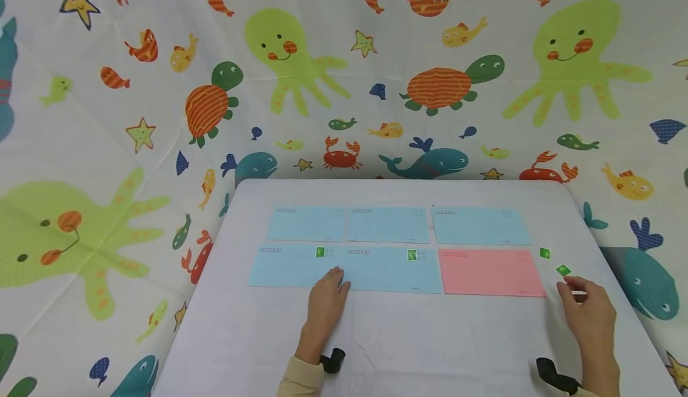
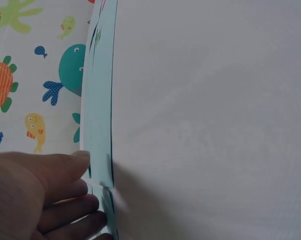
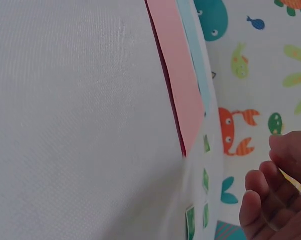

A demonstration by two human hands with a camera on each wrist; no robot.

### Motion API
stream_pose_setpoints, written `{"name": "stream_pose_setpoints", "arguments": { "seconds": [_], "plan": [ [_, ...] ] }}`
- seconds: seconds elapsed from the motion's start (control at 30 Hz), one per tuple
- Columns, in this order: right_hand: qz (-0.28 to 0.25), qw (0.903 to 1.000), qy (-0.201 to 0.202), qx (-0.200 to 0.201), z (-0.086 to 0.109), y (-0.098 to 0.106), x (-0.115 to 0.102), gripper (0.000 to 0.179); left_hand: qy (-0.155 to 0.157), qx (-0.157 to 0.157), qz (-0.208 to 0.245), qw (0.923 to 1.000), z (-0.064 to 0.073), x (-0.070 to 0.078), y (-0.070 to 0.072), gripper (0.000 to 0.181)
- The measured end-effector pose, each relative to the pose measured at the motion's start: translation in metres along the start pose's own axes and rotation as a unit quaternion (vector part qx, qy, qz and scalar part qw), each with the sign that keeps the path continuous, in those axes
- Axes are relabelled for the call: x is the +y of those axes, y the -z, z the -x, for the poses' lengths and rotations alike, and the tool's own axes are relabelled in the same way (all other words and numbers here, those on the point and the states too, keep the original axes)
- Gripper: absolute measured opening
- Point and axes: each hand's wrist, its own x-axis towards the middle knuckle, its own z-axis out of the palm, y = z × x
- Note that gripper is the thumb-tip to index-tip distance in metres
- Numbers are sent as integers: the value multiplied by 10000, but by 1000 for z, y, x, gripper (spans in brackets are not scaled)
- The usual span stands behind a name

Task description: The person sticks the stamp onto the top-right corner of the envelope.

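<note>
My left hand (image 1: 326, 298) rests with extended fingers where the front-left blue envelope (image 1: 285, 268) meets the front-middle blue envelope (image 1: 389, 277). A small green stamp (image 1: 320, 252) sits near the top right of the first, and another green stamp (image 1: 412, 255) on the second. At the right, my right hand (image 1: 590, 310) hovers with loosely bent fingers beside a loose green stamp (image 1: 562, 270); nothing shows between its fingers in the right wrist view. A further loose stamp (image 1: 545, 253) lies just beyond. Left of that hand is a pink envelope (image 1: 491, 273).
Several blue envelopes form the back row, including the back-right one (image 1: 478, 227). More loose green stamps (image 3: 190, 222) show in the right wrist view. The white table (image 1: 408, 343) ends at a curtain (image 1: 376, 57) printed with sea animals. Black wrist straps (image 1: 556, 376) are on both wrists.
</note>
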Motion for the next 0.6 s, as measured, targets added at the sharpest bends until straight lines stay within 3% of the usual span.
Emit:
{"name": "stream_pose_setpoints", "arguments": {
  "seconds": [0.27,0.6],
  "plan": [
    [-17,10000,-53,75,2,4,6,43,-111,30,-105,9999,-1,9,3,38],
    [-108,9997,-179,157,3,3,11,42,-530,10,-162,9985,0,39,3,43]
  ]
}}
